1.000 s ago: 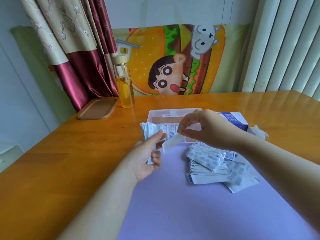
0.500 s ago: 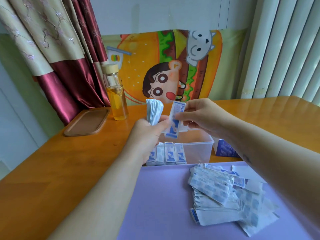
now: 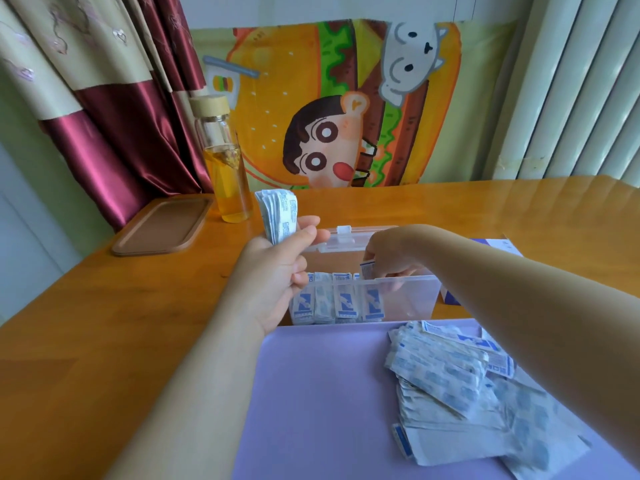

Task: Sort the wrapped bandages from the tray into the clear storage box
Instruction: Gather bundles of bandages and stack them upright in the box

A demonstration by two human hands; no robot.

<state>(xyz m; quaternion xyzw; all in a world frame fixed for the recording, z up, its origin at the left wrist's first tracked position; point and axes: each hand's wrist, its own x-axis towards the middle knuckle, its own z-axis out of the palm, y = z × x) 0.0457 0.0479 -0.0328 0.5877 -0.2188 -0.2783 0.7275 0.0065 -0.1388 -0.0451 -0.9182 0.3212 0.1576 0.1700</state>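
A clear storage box (image 3: pixel 410 299) stands open on the table just beyond the purple tray (image 3: pixel 322 403). Several wrapped bandages (image 3: pixel 343 301) stand upright in a row against its front wall. My left hand (image 3: pixel 277 268) is raised left of the box and grips a stack of wrapped bandages (image 3: pixel 278 214) that sticks up above my fingers. My right hand (image 3: pixel 391 258) reaches down into the box, pinching one wrapped bandage (image 3: pixel 367 270) at the right end of the row. A loose pile of wrapped bandages (image 3: pixel 460 386) lies on the tray's right side, partly under my right forearm.
A glass bottle (image 3: pixel 225 168) with yellow liquid and a brown wooden tray (image 3: pixel 162 226) stand at the back left of the wooden table. A blue and white carton (image 3: pixel 450 299) sits behind the box at the right. Curtains and a cartoon cloth hang behind.
My right hand has carried one bandage from beside the left hand's stack down into the box. The left hand keeps holding its stack up.
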